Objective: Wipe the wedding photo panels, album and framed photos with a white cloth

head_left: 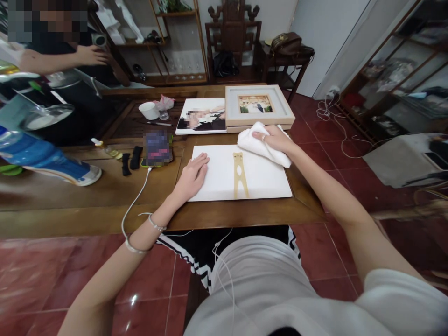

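Observation:
A white rectangular panel (217,179) lies flat at the table's front edge, with a tan, A-shaped stand piece (240,175) on its middle. My left hand (192,177) rests flat on the panel's left side, fingers stretched out. At the far right corner, my right hand (276,138) grips a bunched white cloth (257,142) that lies over the panel there. Just behind the cloth is a pale wooden picture frame (231,109) with a small photo inside, on top of another frame. A photo panel (201,122) lies to its left.
Left of the panel are a phone (157,149) on a white cable, black strips (136,157), a small dropper bottle (108,149) and a large blue bottle (45,154). A white cup (149,111) stands farther back. Another person's hand (91,55) is at the far left.

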Motion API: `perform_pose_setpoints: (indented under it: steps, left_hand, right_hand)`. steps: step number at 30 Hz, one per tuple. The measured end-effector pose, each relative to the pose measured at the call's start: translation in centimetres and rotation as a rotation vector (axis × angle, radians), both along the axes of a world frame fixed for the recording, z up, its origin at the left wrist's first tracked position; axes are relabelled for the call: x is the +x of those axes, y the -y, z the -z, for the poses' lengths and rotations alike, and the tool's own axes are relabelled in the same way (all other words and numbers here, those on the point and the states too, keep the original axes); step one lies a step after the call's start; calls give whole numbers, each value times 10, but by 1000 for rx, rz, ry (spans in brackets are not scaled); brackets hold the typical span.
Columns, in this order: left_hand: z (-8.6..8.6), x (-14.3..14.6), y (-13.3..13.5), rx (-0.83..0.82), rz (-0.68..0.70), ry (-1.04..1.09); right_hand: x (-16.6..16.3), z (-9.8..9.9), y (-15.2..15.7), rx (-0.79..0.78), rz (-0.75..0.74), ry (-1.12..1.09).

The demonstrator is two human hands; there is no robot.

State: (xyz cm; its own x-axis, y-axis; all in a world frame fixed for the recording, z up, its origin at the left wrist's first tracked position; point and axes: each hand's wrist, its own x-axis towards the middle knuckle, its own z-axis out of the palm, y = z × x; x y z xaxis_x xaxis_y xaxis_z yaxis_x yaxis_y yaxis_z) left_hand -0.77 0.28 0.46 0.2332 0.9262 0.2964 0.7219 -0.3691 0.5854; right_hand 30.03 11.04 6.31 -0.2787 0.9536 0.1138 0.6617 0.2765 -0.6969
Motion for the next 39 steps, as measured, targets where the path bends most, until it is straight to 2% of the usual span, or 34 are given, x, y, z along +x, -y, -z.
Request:
perform_pose_setpoints:
  steps: [3, 7, 10, 13, 15, 17, 24, 26, 28, 30, 33, 39]
  left_hand:
    - [0, 0, 0, 0, 0, 0]
    - [0, 1, 0, -6, -2, 1]
    - [0, 1, 0, -6, 3, 3]
    - [0, 1, 0, -6, 10, 1]
    - [0, 1, 0, -7, 10, 1]
    - [0, 1, 0, -9, 9, 3]
    - [0, 1, -1, -14, 9, 2]
    - [1, 1, -1, -12, 12, 6]
    - [2, 1, -1, -9, 10, 11]
    - [2, 1, -1, -11, 9, 13]
    - [2, 1, -1, -12, 13, 13]
    - [1, 2, 0, 1, 16, 20]
  right_hand:
    - [-7, 2, 13, 35, 29, 39]
    - [-14, -2, 72, 14, -22, 50]
    - [-17, -10, 122, -46, -161, 71]
    - [-16, -16, 150, -82, -298, 89]
    - [-15, -16, 150, -109, -331, 62]
    - [-15, -13, 136, -107, -293, 30]
    - [-32, 7, 35, -10, -30, -105]
    - [-40, 9, 15, 21, 30, -124]
    - [-46, 10, 7, 35, 82, -122]
    - [-50, 10, 14, 37, 94, -111]
    - [-51, 9, 45, 57, 57, -115]
    - [-43, -3, 125, 43, -186, -6]
